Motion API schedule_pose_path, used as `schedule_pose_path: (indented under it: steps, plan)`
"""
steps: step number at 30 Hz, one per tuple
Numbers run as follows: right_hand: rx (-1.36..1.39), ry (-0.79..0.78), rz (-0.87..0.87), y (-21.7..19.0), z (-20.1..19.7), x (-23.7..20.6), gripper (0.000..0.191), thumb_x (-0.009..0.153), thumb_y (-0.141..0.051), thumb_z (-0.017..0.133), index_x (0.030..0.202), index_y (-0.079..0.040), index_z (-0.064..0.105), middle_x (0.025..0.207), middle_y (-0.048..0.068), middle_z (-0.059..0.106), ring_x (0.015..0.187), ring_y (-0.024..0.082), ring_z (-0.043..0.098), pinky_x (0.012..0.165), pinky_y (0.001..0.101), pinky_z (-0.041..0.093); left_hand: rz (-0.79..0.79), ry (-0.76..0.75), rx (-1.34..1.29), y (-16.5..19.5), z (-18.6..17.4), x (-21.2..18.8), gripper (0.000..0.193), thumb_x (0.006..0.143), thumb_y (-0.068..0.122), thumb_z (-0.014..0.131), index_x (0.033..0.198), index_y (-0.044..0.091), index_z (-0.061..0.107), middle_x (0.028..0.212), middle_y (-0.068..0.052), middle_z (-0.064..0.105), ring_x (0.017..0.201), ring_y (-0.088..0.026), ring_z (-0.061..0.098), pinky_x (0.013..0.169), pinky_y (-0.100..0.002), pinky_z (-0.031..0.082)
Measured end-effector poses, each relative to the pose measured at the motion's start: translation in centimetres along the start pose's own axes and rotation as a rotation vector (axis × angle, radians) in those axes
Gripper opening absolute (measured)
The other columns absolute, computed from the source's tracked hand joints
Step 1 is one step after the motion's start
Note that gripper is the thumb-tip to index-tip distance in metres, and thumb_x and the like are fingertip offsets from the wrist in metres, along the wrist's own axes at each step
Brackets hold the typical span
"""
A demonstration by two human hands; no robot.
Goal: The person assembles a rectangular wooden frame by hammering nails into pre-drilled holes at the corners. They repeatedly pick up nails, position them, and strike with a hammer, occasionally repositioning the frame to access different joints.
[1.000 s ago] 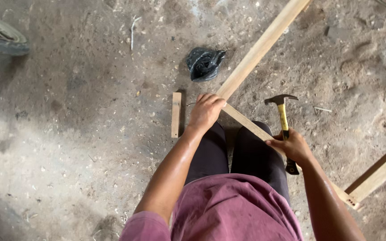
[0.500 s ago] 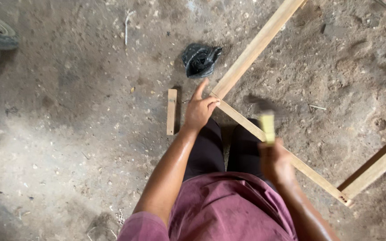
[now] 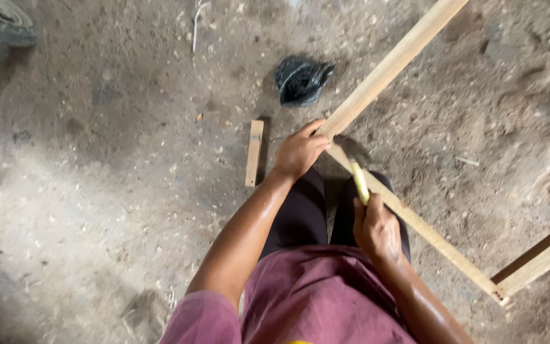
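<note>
Hammer [image 3: 358, 180] in the right hand [image 3: 377, 229] is what the moment turns on: that hand is clenched round the yellow handle, which rises up and slightly left from the fist toward the corner where two wooden battens meet, its head blurred and hard to make out just above that joint. The left hand [image 3: 299, 151] lies directly on the corner, fingers curled over it and pressing it to the dirt floor [image 3: 97, 191], so it is the nearer hand to the joint, with the hammer just right of it. From the corner the long batten [image 3: 396, 60] runs far and right out of view, while the second batten [image 3: 434, 236] runs near and right across the person's dark-trousered legs to another joint at the right edge. Left of the hand lies a short wood offcut [image 3: 254, 153], and farther off a crumpled black bag [image 3: 300, 79].
</note>
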State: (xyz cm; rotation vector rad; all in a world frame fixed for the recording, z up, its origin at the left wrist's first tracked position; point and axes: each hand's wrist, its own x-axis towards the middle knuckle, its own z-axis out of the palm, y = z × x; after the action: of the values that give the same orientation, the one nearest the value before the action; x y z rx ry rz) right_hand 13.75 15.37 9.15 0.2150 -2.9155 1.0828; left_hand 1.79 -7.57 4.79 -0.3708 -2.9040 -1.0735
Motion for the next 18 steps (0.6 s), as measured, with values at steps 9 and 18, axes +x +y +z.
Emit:
schedule_pose_path:
  steps: [9, 18]
  plan:
    - [-0.025, -0.017, 0.093, -0.1, 0.2, 1.2, 0.023, 0.1, -0.018, 0.066, 0.097, -0.001, 0.051, 0.064, 0.028, 0.06, 0.049, 0.044, 0.06, 0.044, 0.0551, 0.045, 0.039, 0.005, -0.002, -1.4, 0.2, -0.1, 0.024, 0.089, 0.033, 0.078, 0.109, 0.02, 0.082, 0.137, -0.009, 0.064, 0.109, -0.029, 0.072, 0.091, -0.04, 0.059]
    - [-0.1, -0.414, 0.393, -0.9, -0.1, 1.7, 0.025, 0.106, -0.024, 0.058, 0.101, -0.001, 0.05, 0.062, 0.025, 0.063, 0.045, 0.043, 0.062, 0.039, 0.0537, 0.046, -0.02, -0.052, -0.004, -3.0, 2.1, -1.3, 0.025, 0.091, 0.04, 0.074, 0.106, 0.02, 0.08, 0.146, -0.002, 0.063, 0.118, -0.021, 0.072, 0.099, -0.036, 0.059]
